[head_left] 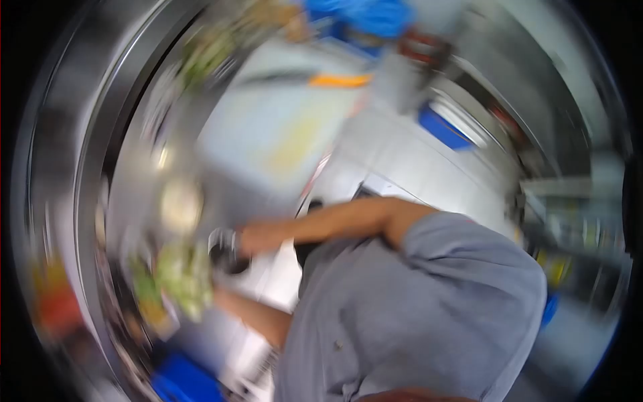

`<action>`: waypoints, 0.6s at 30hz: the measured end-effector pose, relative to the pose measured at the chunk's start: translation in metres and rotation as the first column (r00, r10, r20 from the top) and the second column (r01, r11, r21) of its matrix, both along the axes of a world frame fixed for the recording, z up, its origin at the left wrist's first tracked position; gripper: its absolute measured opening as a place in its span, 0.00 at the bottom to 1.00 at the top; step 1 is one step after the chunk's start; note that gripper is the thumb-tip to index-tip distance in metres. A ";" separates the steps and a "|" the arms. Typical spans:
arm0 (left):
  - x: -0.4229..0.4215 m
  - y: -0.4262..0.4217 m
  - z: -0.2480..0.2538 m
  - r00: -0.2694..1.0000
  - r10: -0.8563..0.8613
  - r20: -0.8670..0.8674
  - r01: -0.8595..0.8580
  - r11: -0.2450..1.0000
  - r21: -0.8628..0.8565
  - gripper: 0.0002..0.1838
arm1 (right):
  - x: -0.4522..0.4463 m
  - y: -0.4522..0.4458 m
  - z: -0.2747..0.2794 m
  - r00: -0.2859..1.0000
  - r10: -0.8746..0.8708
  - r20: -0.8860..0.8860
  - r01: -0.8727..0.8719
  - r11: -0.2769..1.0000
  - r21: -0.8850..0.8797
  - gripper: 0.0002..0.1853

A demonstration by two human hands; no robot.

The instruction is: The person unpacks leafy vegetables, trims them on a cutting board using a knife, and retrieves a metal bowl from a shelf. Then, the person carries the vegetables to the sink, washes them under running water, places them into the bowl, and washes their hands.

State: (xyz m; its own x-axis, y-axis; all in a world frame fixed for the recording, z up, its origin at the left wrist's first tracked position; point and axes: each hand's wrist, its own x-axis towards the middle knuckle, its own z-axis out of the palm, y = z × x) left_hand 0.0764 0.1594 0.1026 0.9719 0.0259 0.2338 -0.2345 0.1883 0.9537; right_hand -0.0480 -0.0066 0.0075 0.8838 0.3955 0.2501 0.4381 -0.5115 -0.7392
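Note:
Motion blur smears most of the view. My right hand (262,238) reaches in from the upper arm and is at a dark, shiny, rounded object (230,253), which it seems to grip; its exact kind is too blurred to tell. Below it, my left hand (224,298) is against a pile of pale green leafy vegetable (184,278); its fingers are hidden and smeared. Just above the pile sits a round, cream-coloured thing (181,204). A knife with an orange handle (340,80) lies across the far end of a white cutting board (241,137) with a yellowish stain.
More greens (207,57) lie beside the board. A blue bag (375,17) is at the top. A blue and white container (447,126) stands over the tiled floor (402,161). Another blue container (184,378) is at the lower left. A metal edge (87,154) curves along the left.

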 end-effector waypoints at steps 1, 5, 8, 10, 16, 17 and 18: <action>0.003 -0.034 0.013 0.988 -0.155 0.005 0.154 0.982 -0.109 0.27 | -0.014 -0.018 0.052 0.987 -0.100 0.124 0.097 0.995 0.031 0.09; -0.032 -0.172 0.055 0.732 -0.674 0.095 0.646 0.645 -0.408 0.27 | -0.092 -0.107 0.099 0.953 -0.299 -0.054 0.292 0.950 -0.110 0.22; -0.080 -0.267 0.070 0.445 -0.875 0.189 0.810 0.304 -0.502 0.26 | -0.193 -0.193 0.086 0.834 -0.549 0.058 0.552 0.832 -0.062 0.22; -0.129 -0.325 0.072 0.252 -0.938 0.238 0.835 0.086 -0.544 0.26 | -0.291 -0.246 0.074 0.636 -0.770 0.048 0.772 0.633 -0.057 0.22; -0.319 -0.458 0.059 -0.237 -0.927 0.291 0.647 -0.374 -0.665 0.26 | -0.592 -0.357 0.051 -0.322 -0.945 -0.053 0.946 -0.319 -0.052 0.22; -0.348 -0.477 0.058 -0.313 -0.902 0.297 0.593 -0.429 -0.681 0.26 | -0.637 -0.377 0.048 -0.436 -0.896 -0.081 0.900 -0.436 -0.025 0.21; -0.377 -0.494 0.057 -0.391 -0.870 0.299 0.531 -0.479 -0.699 0.26 | -0.673 -0.396 0.058 -0.589 -0.802 -0.101 0.808 -0.579 -0.113 0.18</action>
State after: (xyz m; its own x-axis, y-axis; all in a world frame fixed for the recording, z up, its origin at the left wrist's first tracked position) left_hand -0.3005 -0.3345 0.1592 -0.1910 -0.8850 0.4246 0.9085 0.0044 0.4179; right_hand -0.7212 -0.4022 0.0652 -0.1927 -0.9747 0.1135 -0.6953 0.0540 -0.7167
